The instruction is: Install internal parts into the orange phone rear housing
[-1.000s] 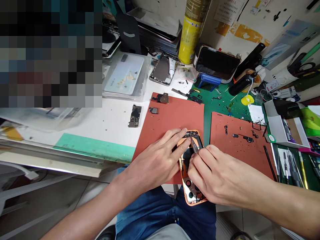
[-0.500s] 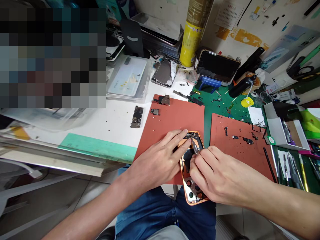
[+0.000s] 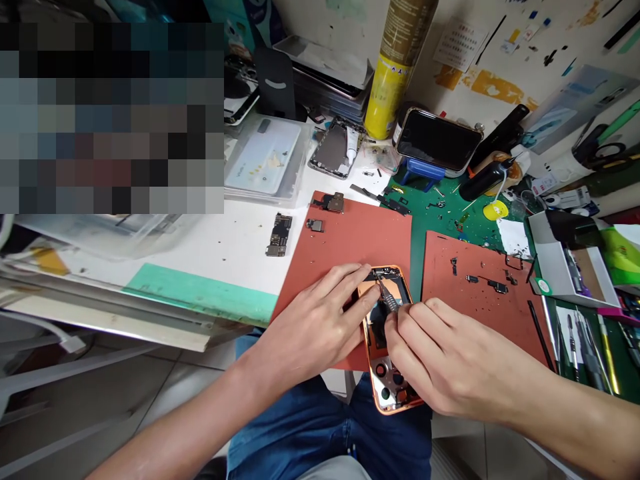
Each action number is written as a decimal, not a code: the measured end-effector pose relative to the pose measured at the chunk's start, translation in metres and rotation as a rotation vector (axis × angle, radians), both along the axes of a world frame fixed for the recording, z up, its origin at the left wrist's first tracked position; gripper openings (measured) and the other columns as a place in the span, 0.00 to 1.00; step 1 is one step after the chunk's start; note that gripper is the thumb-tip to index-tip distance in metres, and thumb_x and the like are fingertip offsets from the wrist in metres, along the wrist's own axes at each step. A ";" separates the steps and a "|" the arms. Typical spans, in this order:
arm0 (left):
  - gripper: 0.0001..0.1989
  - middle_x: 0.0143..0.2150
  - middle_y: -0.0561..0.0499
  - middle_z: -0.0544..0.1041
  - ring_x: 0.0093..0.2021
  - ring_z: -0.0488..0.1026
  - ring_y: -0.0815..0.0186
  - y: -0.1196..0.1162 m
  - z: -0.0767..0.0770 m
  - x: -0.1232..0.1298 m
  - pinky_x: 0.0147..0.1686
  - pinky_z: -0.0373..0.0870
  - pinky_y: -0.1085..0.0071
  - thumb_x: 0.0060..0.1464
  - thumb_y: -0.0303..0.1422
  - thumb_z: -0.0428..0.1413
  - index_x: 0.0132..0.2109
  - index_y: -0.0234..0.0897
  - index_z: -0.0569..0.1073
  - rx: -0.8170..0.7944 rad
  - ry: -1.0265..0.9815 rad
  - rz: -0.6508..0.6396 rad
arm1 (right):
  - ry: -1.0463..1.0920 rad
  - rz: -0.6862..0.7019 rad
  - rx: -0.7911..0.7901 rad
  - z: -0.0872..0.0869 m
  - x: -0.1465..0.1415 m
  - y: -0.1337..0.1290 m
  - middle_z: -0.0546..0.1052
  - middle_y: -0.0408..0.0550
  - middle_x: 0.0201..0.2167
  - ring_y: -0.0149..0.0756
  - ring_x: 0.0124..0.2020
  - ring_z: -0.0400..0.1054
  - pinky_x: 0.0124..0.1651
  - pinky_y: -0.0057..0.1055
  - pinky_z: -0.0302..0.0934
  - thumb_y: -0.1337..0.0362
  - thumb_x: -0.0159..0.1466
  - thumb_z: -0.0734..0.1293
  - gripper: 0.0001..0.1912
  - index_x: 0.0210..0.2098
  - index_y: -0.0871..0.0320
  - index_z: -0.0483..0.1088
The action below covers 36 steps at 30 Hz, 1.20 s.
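Overhanging its mat (image 3: 360,230), the frame (image 3: 379,331), presumably light, stiff and best held by its rim (image 3: 400,410), lies under the left hand (image 3: 315,320), fingers parted, grip partly hidden, while the right hand (image 3: 430,353) pinches a tool (image 3: 389,299).

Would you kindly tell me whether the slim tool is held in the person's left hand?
No, the right hand grips the slim tool, while the left hand touches the phone frame.
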<state>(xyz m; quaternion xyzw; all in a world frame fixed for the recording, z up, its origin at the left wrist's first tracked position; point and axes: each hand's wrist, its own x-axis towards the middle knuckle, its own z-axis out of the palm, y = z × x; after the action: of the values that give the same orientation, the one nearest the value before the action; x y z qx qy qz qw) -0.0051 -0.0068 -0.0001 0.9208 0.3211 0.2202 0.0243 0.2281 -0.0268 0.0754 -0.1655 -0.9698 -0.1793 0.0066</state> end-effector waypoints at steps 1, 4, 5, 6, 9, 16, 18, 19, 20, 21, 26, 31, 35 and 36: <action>0.15 0.65 0.28 0.75 0.64 0.76 0.40 0.000 0.000 0.000 0.60 0.82 0.45 0.69 0.28 0.57 0.59 0.25 0.76 0.002 -0.011 -0.001 | -0.002 0.000 -0.002 -0.001 0.000 0.001 0.84 0.58 0.40 0.46 0.35 0.76 0.43 0.44 0.65 0.71 0.74 0.60 0.14 0.51 0.69 0.75; 0.14 0.65 0.28 0.76 0.64 0.75 0.40 0.001 0.000 0.000 0.61 0.82 0.45 0.70 0.28 0.57 0.59 0.25 0.76 -0.002 -0.034 -0.004 | -0.004 0.006 -0.015 -0.002 0.000 0.003 0.84 0.58 0.40 0.46 0.35 0.76 0.44 0.44 0.65 0.71 0.74 0.60 0.13 0.52 0.70 0.75; 0.15 0.65 0.27 0.76 0.64 0.75 0.40 0.001 0.000 0.000 0.61 0.82 0.44 0.70 0.28 0.56 0.59 0.24 0.76 -0.001 -0.037 -0.008 | -0.003 0.008 -0.019 -0.002 0.000 0.003 0.84 0.58 0.40 0.46 0.35 0.76 0.44 0.44 0.65 0.71 0.74 0.60 0.14 0.52 0.70 0.75; 0.15 0.64 0.27 0.76 0.64 0.75 0.40 0.001 -0.001 0.000 0.61 0.82 0.44 0.70 0.28 0.56 0.59 0.24 0.76 0.001 -0.038 -0.011 | -0.003 0.008 -0.021 -0.002 -0.001 0.004 0.84 0.58 0.40 0.46 0.35 0.76 0.44 0.44 0.65 0.71 0.74 0.60 0.14 0.52 0.70 0.75; 0.15 0.64 0.28 0.76 0.65 0.75 0.40 0.000 -0.001 0.000 0.62 0.81 0.45 0.71 0.28 0.56 0.59 0.23 0.75 0.006 -0.040 -0.016 | -0.006 0.004 -0.021 -0.001 -0.002 0.005 0.84 0.57 0.39 0.46 0.34 0.76 0.44 0.45 0.65 0.71 0.74 0.60 0.14 0.52 0.70 0.75; 0.14 0.63 0.28 0.76 0.65 0.74 0.40 0.001 -0.001 0.000 0.63 0.81 0.45 0.70 0.27 0.56 0.58 0.23 0.76 -0.004 -0.041 -0.022 | -0.011 -0.011 -0.013 0.001 -0.006 0.004 0.83 0.56 0.37 0.46 0.34 0.75 0.43 0.44 0.63 0.71 0.75 0.59 0.14 0.50 0.69 0.75; 0.14 0.62 0.28 0.77 0.64 0.75 0.40 0.001 0.000 0.000 0.63 0.81 0.45 0.70 0.27 0.56 0.57 0.23 0.77 0.002 -0.044 -0.025 | -0.017 -0.014 -0.015 0.001 -0.006 0.003 0.83 0.56 0.38 0.47 0.35 0.75 0.43 0.45 0.63 0.71 0.75 0.59 0.14 0.50 0.68 0.75; 0.14 0.62 0.28 0.77 0.64 0.75 0.40 0.002 0.000 0.000 0.63 0.81 0.45 0.70 0.27 0.56 0.57 0.22 0.77 0.004 -0.046 -0.023 | -0.022 -0.017 -0.016 0.001 -0.006 0.003 0.83 0.56 0.38 0.47 0.36 0.75 0.44 0.45 0.63 0.71 0.75 0.59 0.14 0.50 0.68 0.75; 0.14 0.62 0.28 0.77 0.64 0.75 0.40 0.002 0.000 0.001 0.62 0.81 0.45 0.70 0.27 0.56 0.57 0.22 0.76 0.007 -0.051 -0.022 | -0.027 -0.020 -0.018 0.001 -0.006 0.003 0.84 0.56 0.39 0.47 0.36 0.76 0.45 0.45 0.63 0.71 0.75 0.59 0.15 0.51 0.68 0.75; 0.14 0.62 0.28 0.77 0.64 0.75 0.40 0.002 0.000 0.001 0.62 0.81 0.45 0.70 0.27 0.55 0.58 0.22 0.76 0.009 -0.055 -0.023 | -0.029 -0.020 -0.018 0.001 -0.006 0.003 0.84 0.57 0.40 0.47 0.37 0.76 0.45 0.45 0.63 0.71 0.75 0.58 0.15 0.51 0.68 0.75; 0.14 0.62 0.27 0.77 0.63 0.75 0.39 0.003 0.000 0.000 0.61 0.82 0.45 0.69 0.26 0.56 0.57 0.22 0.76 0.004 -0.055 -0.032 | -0.045 -0.012 -0.019 0.000 -0.009 0.003 0.84 0.56 0.40 0.47 0.37 0.75 0.45 0.45 0.62 0.71 0.75 0.58 0.15 0.50 0.67 0.76; 0.14 0.61 0.27 0.78 0.64 0.75 0.40 0.004 0.001 -0.001 0.62 0.82 0.45 0.69 0.27 0.56 0.57 0.21 0.76 0.003 -0.065 -0.042 | -0.099 0.004 -0.011 -0.001 -0.010 -0.001 0.83 0.58 0.43 0.50 0.41 0.76 0.48 0.46 0.63 0.68 0.75 0.59 0.15 0.51 0.66 0.76; 0.14 0.61 0.28 0.79 0.64 0.75 0.41 0.004 0.000 -0.001 0.62 0.82 0.46 0.69 0.27 0.56 0.57 0.22 0.77 0.010 -0.080 -0.049 | -0.124 0.018 -0.012 -0.003 -0.011 -0.002 0.83 0.58 0.44 0.51 0.41 0.75 0.48 0.46 0.63 0.68 0.75 0.59 0.16 0.52 0.66 0.76; 0.14 0.61 0.28 0.79 0.64 0.76 0.41 0.005 0.000 -0.001 0.62 0.82 0.46 0.69 0.27 0.56 0.57 0.22 0.77 0.015 -0.080 -0.050 | -0.126 0.023 -0.012 -0.003 -0.012 -0.001 0.83 0.58 0.44 0.50 0.41 0.75 0.47 0.46 0.63 0.68 0.75 0.59 0.16 0.52 0.66 0.76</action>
<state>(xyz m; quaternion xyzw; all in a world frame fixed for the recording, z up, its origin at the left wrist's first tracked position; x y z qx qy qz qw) -0.0059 -0.0023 -0.0002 0.9191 0.2950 0.2587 0.0358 0.2162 -0.0283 0.0720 -0.1428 -0.9711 -0.1835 -0.0534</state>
